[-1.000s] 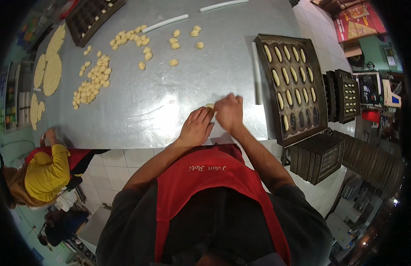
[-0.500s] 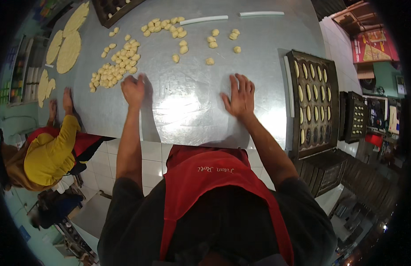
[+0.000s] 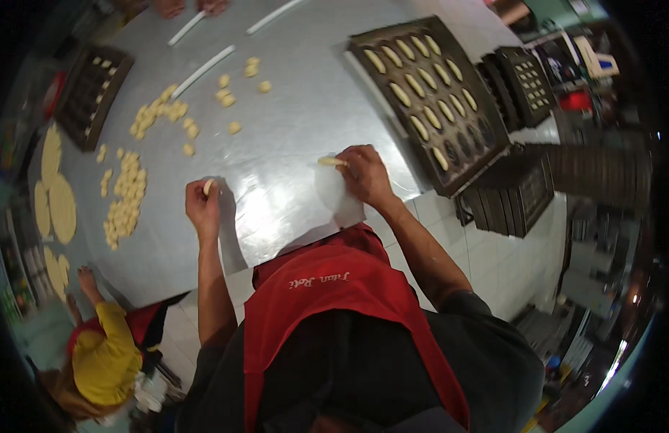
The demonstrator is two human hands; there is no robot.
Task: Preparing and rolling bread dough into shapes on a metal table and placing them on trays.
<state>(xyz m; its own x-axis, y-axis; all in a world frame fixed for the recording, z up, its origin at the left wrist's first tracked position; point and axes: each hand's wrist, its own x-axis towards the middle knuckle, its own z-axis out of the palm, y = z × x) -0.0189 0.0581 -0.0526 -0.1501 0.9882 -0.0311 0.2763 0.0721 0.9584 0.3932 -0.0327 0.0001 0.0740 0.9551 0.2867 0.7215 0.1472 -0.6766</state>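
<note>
A finger-shaped roll of pale dough [image 3: 332,162] sticks out from the fingertips of my right hand [image 3: 368,178], closed on it just above the metal table [image 3: 276,198]. My left hand [image 3: 202,213] pinches a small dough piece [image 3: 208,187] between thumb and fingers. A heap of dough pieces [image 3: 126,198] lies left of it, with another loose cluster [image 3: 161,112] farther back. To the right, a dark moulded baking tray [image 3: 358,45] bears rows of similar rolls; several of its near hollows hold none.
White rods [image 3: 204,70] lie toward the back. Flat dough sheets [image 3: 63,209] and a second dark tray [image 3: 85,130] are at the left. A co-worker's hands [image 3: 213,6] show at the far edge; a yellow-sleeved person [image 3: 110,353] stands left. Stacked trays [image 3: 518,195] stand at the right.
The view has turned, swinging the large tray up and the heap down. Both hands looked bare of dough before; now the left pinches a dough piece and the right holds a dough roll.
</note>
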